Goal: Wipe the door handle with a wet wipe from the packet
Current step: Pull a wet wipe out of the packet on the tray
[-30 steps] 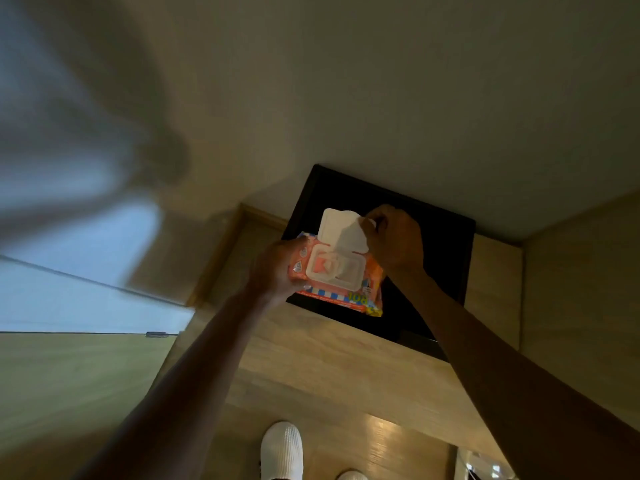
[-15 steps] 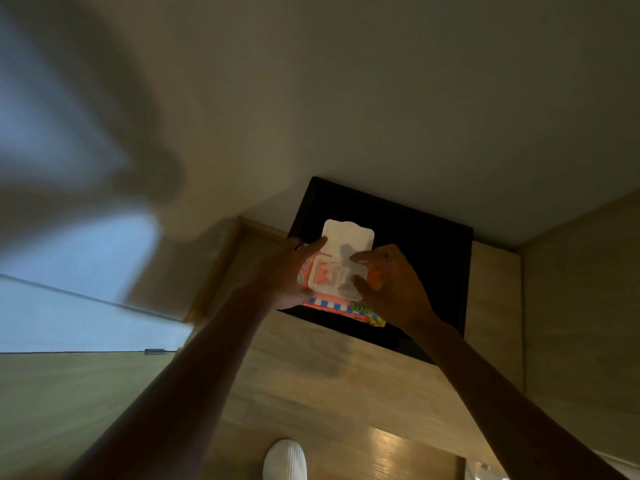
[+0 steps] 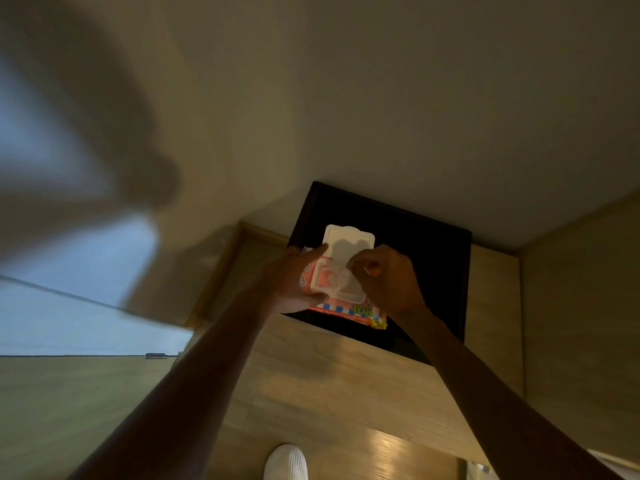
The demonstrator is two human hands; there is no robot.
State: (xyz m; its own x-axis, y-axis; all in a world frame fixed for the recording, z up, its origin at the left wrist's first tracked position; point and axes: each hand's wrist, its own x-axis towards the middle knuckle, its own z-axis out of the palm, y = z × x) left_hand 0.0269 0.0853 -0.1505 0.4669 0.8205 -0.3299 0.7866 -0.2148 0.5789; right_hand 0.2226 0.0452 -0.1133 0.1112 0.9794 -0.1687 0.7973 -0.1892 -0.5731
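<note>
The right hand (image 3: 384, 277) has risen from the packet (image 3: 341, 294), fingertips pinched at its opening; the left hand (image 3: 294, 280) clasps it, lid (image 3: 348, 245) up.

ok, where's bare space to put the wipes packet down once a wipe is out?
The black tabletop is bare right of and behind the wet wipe packet, up to the wall. The wooden floor between the table's near edge and the white shoe is also free. It is crowded at the table's front-left, where left hand and right hand hold the packet.
</note>
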